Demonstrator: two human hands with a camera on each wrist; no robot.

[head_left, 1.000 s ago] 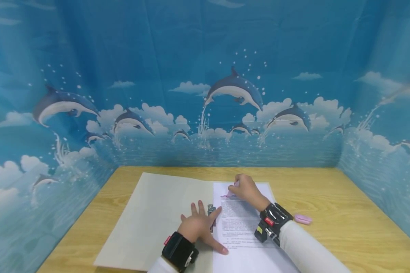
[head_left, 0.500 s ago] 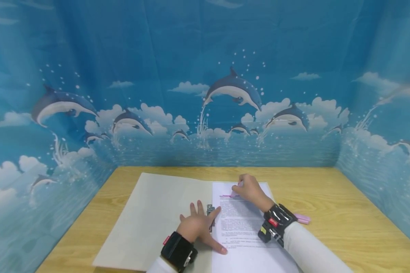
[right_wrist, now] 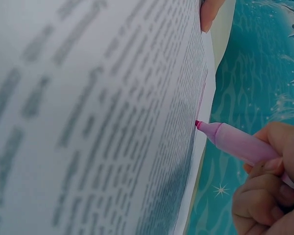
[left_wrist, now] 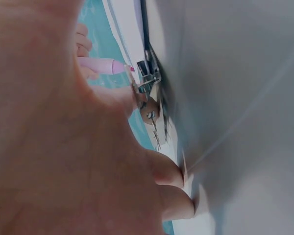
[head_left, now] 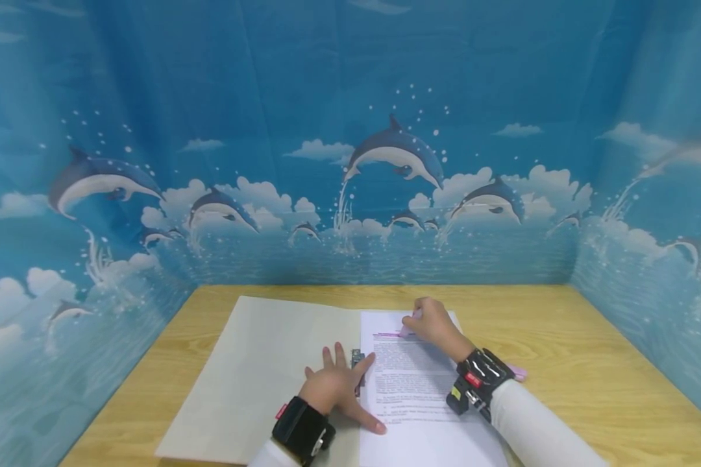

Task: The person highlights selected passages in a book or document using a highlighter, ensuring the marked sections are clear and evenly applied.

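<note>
My right hand [head_left: 438, 325] pinches a pink highlighter [right_wrist: 242, 143], its tip at the top lines of a printed sheet [head_left: 409, 389]. A pink stroke [head_left: 387, 335] runs along the text to the left of the tip. The sheet lies on the right side of an opened cream folder [head_left: 257, 376]. My left hand [head_left: 334, 389] rests spread over the folder's fold, with its thumb on the sheet's left part. Beside its fingers is a metal clip [left_wrist: 149, 81] at the fold, partly covered by the hand in the head view.
The pink highlighter cap [head_left: 518, 372] lies on the wooden table [head_left: 578, 337], right of the folder and partly behind the right wrist. A blue dolphin-print curtain [head_left: 304, 155] stands along the back and both sides of the table.
My right hand has slid the highlighter rightward along the line, and the pink stroke has grown longer. The left hand stays in place on the folder. The wrist now covers more of the cap.
</note>
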